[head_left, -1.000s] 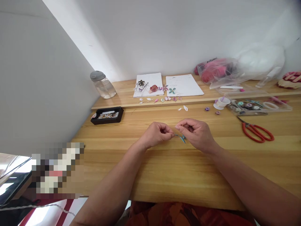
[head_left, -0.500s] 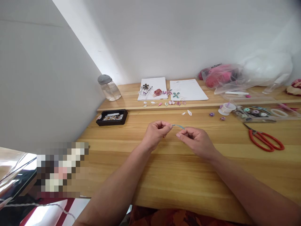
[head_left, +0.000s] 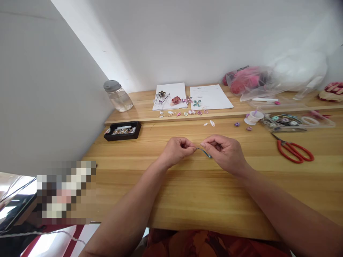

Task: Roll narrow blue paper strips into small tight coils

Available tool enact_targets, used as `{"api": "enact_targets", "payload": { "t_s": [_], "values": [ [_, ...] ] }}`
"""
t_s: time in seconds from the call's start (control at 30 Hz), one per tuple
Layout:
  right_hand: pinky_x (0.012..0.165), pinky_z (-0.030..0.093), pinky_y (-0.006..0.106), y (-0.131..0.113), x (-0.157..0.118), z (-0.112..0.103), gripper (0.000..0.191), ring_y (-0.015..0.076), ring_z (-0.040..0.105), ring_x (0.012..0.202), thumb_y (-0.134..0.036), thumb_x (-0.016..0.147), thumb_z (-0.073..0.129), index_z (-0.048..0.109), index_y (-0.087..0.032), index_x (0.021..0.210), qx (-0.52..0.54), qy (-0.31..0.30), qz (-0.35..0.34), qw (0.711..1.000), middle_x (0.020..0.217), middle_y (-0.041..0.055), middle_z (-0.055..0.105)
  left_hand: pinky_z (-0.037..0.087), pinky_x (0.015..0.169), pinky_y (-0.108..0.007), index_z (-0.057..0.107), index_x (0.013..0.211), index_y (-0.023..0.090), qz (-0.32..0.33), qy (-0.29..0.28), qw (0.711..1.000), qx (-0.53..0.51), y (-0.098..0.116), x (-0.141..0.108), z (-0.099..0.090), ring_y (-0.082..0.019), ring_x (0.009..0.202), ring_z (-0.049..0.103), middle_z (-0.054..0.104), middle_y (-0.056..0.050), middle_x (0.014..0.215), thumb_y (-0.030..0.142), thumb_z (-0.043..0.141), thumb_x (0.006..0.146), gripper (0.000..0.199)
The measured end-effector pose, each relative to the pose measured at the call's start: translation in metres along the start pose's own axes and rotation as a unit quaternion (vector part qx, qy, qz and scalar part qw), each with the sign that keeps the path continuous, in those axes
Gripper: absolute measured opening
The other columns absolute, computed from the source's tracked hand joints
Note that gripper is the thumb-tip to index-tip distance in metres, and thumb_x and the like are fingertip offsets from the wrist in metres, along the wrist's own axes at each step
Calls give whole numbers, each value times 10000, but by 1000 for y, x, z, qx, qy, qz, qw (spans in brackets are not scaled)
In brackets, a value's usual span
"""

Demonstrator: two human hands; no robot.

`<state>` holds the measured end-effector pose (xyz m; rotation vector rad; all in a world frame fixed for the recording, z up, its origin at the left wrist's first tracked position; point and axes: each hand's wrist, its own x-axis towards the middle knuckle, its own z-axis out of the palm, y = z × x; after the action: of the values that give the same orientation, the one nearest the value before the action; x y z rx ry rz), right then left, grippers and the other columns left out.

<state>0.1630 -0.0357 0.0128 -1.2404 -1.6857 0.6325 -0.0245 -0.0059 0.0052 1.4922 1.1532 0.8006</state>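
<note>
A thin blue-green strip (head_left: 205, 152) curves down to the right from the fingertips of my left hand (head_left: 180, 150), which pinches its left end. Just above the strip, my right hand (head_left: 224, 151) has its thumb and forefinger pressed together; what they hold, if anything, is too small to make out. The strip's far end hangs below the right fingertips. Both hands are over the middle of the wooden table (head_left: 193, 200), close together.
Red-handled scissors (head_left: 294, 150) lie right, below a clear box (head_left: 292, 121) and a white spool (head_left: 253, 117). A black tray of beads (head_left: 123, 130) and a bottle (head_left: 118, 96) stand left. Behind are white papers (head_left: 211, 97), flowers and small petals (head_left: 212, 123).
My right hand has risen to the level of the left fingertips. The strip's right end, earlier at the right fingers, now droops below them. The whole view has shifted slightly.
</note>
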Motion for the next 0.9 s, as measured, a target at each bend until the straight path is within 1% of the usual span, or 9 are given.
{"api": "enact_targets", "payload": {
  "t_s": [0.17, 0.23, 0.33, 0.43, 0.6, 0.67, 0.73, 0.8, 0.9],
  "values": [
    [497, 346, 245, 6, 3, 2, 188, 104, 446, 535, -330, 841, 628, 696, -169, 773, 20, -3, -4, 1000, 657, 11, 629, 310, 538, -212, 654, 721, 129, -10, -74, 997, -26, 2, -5, 1, -68, 568, 435, 587, 6, 660, 380, 718, 704, 260],
    [504, 348, 244, 7, 2, 2, 191, 105, 450, 542, -334, 837, 631, 700, -170, 770, 21, -6, -4, 1000, 656, 8, 629, 305, 534, -212, 663, 730, 127, -15, -89, 995, -33, 4, -6, 1, -66, 565, 432, 592, 4, 667, 373, 727, 697, 256],
    [480, 322, 241, 9, 3, 3, 234, 97, 412, 511, -379, 829, 634, 694, -170, 742, 20, -13, 27, 999, 591, -10, 576, 288, 519, -211, 663, 732, 125, -17, -93, 994, -59, 9, -7, 1, -57, 545, 409, 572, 12, 645, 365, 739, 691, 255],
    [471, 304, 241, 12, 5, 3, 291, 95, 391, 504, -438, 804, 647, 674, -164, 709, 48, -36, 70, 996, 572, -16, 536, 257, 489, -211, 650, 730, 127, -21, -67, 991, -110, 12, -6, 0, -46, 505, 368, 522, 32, 589, 373, 755, 679, 273],
    [448, 236, 237, 14, 4, 6, 348, 81, 302, 478, -491, 791, 649, 594, -173, 661, 97, -89, 108, 985, 527, -54, 392, 262, 477, -216, 617, 685, 131, -8, 15, 981, -194, 8, 2, 1, -39, 477, 363, 506, 40, 568, 393, 783, 646, 312],
    [448, 240, 235, 13, 1, 8, 330, 80, 299, 474, -478, 803, 640, 596, -175, 679, 110, -102, 115, 982, 534, -57, 389, 265, 478, -214, 610, 679, 132, -3, 43, 977, -207, 5, 4, 1, -37, 476, 366, 515, 39, 579, 399, 788, 637, 324],
    [458, 265, 235, 10, -1, 9, 294, 85, 333, 487, -449, 812, 638, 627, -174, 709, 100, -101, 109, 984, 556, -45, 433, 269, 477, -213, 611, 687, 131, -1, 70, 976, -208, 3, 6, 0, -36, 479, 371, 527, 36, 599, 399, 790, 632, 328],
    [466, 280, 236, 6, -4, 9, 262, 89, 358, 497, -413, 823, 632, 648, -175, 712, 68, -86, 89, 990, 565, -37, 464, 272, 477, -211, 611, 692, 131, -2, 91, 977, -194, 2, 7, 0, -38, 478, 371, 530, 36, 600, 400, 786, 633, 326],
    [467, 290, 238, -1, -7, 8, 212, 91, 374, 491, -353, 839, 619, 665, -179, 727, 20, -55, 43, 997, 562, -33, 496, 295, 491, -211, 624, 695, 129, 1, 111, 984, -136, 1, 7, 0, -47, 492, 391, 554, 24, 604, 396, 770, 645, 308]
  ]
}}
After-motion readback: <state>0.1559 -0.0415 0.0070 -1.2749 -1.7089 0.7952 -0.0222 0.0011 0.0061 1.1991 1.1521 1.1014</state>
